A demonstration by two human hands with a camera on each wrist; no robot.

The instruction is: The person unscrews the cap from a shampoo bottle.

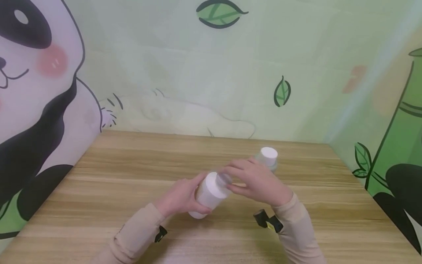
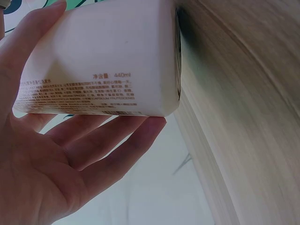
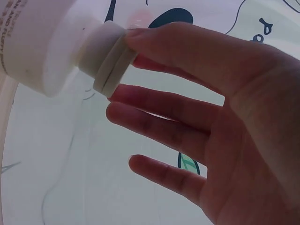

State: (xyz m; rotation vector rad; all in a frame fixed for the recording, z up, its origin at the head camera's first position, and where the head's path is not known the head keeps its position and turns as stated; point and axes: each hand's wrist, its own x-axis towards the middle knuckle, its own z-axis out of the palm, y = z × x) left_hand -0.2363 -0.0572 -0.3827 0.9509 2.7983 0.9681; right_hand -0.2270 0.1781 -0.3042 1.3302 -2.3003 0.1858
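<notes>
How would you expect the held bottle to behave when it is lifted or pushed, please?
The held bottle looks fairly stiff, showing no visible dent where the left hand grips it. Being smooth, it may prove a little slippery. With its rounded body, it could well roll if laid down and pushed.

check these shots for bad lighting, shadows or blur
Head view: a pale diagonal streak washes across the right of the panda backdrop; left wrist view: a dark shadow lies on the wooden tabletop beside the base of the white bottle, whose finest print is too soft to read; right wrist view: the right hand looks dim against the brighter backdrop.
</notes>
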